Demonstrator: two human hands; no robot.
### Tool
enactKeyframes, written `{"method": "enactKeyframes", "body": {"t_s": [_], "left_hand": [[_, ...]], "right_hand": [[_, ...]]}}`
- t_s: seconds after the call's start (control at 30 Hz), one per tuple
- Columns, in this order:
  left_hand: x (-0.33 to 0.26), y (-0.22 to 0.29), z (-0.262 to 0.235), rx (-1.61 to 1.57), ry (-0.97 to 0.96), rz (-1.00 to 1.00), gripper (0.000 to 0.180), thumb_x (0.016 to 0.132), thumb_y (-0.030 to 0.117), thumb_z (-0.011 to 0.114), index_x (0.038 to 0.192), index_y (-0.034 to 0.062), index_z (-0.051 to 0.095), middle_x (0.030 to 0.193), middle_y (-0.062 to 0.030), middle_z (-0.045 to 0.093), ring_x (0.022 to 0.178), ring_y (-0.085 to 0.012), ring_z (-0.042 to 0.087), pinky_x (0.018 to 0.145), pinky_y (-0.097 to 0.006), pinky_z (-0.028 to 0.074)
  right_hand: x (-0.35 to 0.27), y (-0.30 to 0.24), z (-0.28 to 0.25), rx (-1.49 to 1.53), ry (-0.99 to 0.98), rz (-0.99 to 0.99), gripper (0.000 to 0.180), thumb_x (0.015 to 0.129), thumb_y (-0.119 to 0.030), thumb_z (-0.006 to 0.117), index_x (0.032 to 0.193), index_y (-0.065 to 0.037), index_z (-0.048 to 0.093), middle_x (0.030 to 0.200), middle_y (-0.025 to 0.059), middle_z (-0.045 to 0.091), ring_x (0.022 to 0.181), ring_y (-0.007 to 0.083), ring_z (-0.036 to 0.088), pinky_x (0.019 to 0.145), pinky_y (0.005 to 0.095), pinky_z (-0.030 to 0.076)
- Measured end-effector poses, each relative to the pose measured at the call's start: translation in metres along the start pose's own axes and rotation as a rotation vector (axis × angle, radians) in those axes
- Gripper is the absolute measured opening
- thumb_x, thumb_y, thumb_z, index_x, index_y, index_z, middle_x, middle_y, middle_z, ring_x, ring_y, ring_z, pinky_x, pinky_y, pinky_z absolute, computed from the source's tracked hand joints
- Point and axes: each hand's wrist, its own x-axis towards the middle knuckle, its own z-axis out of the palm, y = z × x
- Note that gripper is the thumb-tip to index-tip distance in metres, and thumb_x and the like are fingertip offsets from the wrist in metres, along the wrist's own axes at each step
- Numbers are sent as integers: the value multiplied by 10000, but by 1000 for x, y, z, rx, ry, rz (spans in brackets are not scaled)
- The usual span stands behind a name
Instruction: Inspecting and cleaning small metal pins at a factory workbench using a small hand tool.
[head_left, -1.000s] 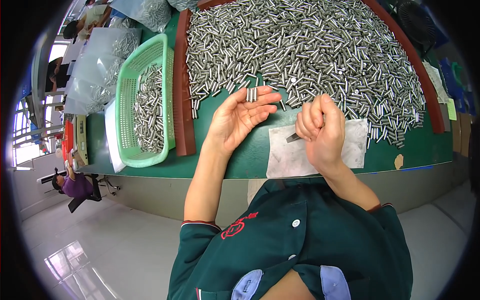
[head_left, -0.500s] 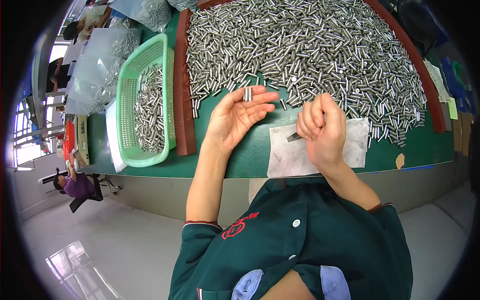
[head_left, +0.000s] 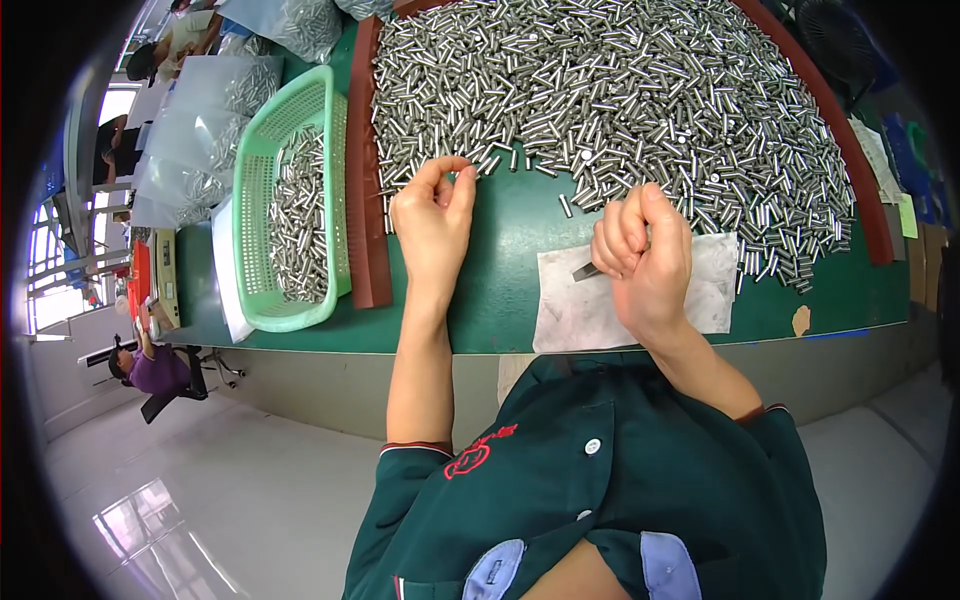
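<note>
My left hand [head_left: 432, 218] is over the green table near the left edge of a heap of small shiny metal pins [head_left: 600, 90]. Its fingers curl in toward the thumb, and whatever lies inside them is hidden. My right hand [head_left: 648, 255] is closed around a thin, flat, dark metal tool [head_left: 584, 272], whose narrow end sticks out to the left. Beneath that hand lies a smudged white sheet [head_left: 570, 315]. A single loose pin [head_left: 565, 206] rests on the table between my hands, close to the heap.
Left of the red-brown border strip [head_left: 369, 200] stands a green plastic basket [head_left: 250, 200] part filled with pins. Clear bags of pins [head_left: 205, 140] lie farther left, near a scale [head_left: 163, 278]. Another red-brown strip [head_left: 850, 170] bounds the heap at right. Other people are in the left background.
My left hand has moved left and its fingers have curled from an open palm. The two pins seen on its fingers are now out of sight. My right hand stays in place.
</note>
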Motion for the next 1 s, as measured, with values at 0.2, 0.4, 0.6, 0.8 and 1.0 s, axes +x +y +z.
{"method": "enactKeyframes", "body": {"t_s": [0.2, 0.4, 0.6, 0.8, 1.0], "left_hand": [[2, 6, 11, 348, -17, 167, 149, 666, 148, 672, 707, 21, 607, 470, -89, 480, 406, -225, 471, 419, -334, 367], [-1, 16, 13, 361, -74, 229, 116, 689, 116, 623, 664, 15, 573, 572, -143, 553, 517, -316, 540, 491, -380, 416], [5, 20, 10, 604, -264, 457, 107, 683, 86, 586, 631, 17, 521, 541, -135, 524, 504, -301, 532, 478, -380, 417], [12, 15, 8, 504, -281, 515, 77, 674, 67, 585, 681, 24, 521, 601, -119, 543, 531, -284, 535, 490, -366, 417], [1, 13, 9, -149, -148, 425, 124, 636, -29, 623, 732, 45, 594, 527, -13, 447, 420, -83, 364, 397, -223, 294]], "right_hand": [[0, -1, 0, -35, -9, 4, 368, 895, -222, 297, 549, -96, 293, 443, -8, 279, 386, 64, 200, 373, 220, 191], [0, -1, 0, -37, -6, 10, 370, 895, -225, 299, 548, -96, 293, 444, -8, 278, 387, 63, 202, 376, 219, 192], [-1, -3, 1, -5, 0, 23, 382, 894, -210, 312, 532, -90, 296, 448, -12, 293, 401, 56, 221, 381, 212, 200], [-1, -2, 0, -3, -1, 22, 381, 895, -218, 313, 537, -89, 295, 450, -12, 294, 404, 55, 223, 383, 213, 202], [0, -2, 0, -6, -6, 26, 380, 897, -221, 312, 541, -89, 299, 449, -13, 297, 400, 55, 227, 382, 211, 202]]}}
